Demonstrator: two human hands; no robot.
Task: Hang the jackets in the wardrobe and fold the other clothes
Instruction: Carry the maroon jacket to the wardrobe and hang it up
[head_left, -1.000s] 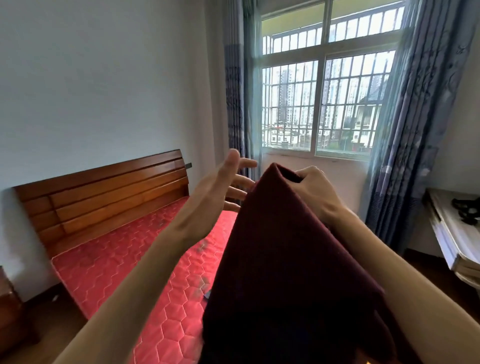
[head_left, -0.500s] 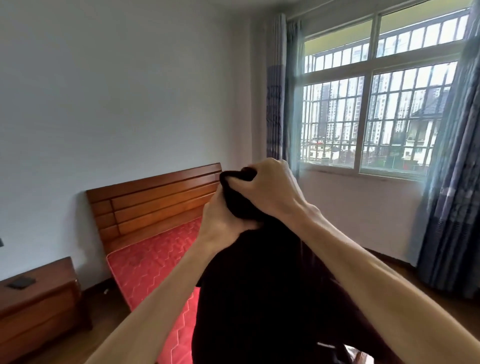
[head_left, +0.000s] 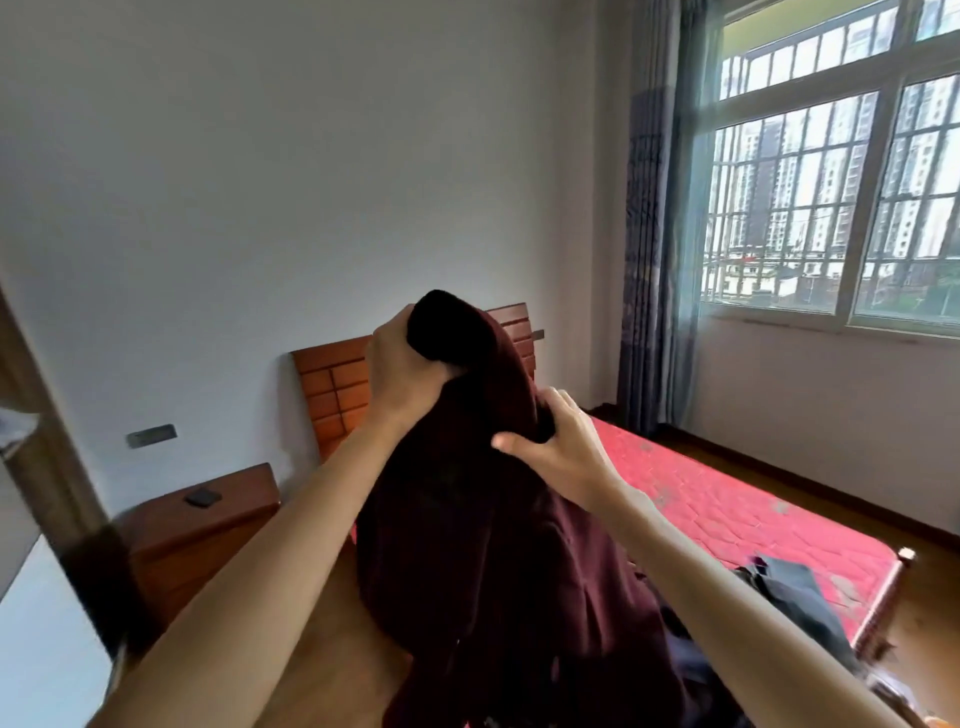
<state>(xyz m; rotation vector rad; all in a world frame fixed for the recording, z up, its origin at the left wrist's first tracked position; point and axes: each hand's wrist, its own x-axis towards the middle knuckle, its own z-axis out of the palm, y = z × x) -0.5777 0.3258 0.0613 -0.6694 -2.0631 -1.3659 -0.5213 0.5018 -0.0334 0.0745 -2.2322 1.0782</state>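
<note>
You've got nothing readable in view right now: no text, labels, brands or numbers anywhere.

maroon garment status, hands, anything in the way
Left hand grips maroon garment top, right hand lower. Garment hangs raised. Dark clothes on bed.

I face a pale wall (head_left: 260, 182), barred window (head_left: 831, 208) at two o'clock, nightstand (head_left: 208, 556) at eight, red mattress (head_left: 727, 504) at four.
</note>
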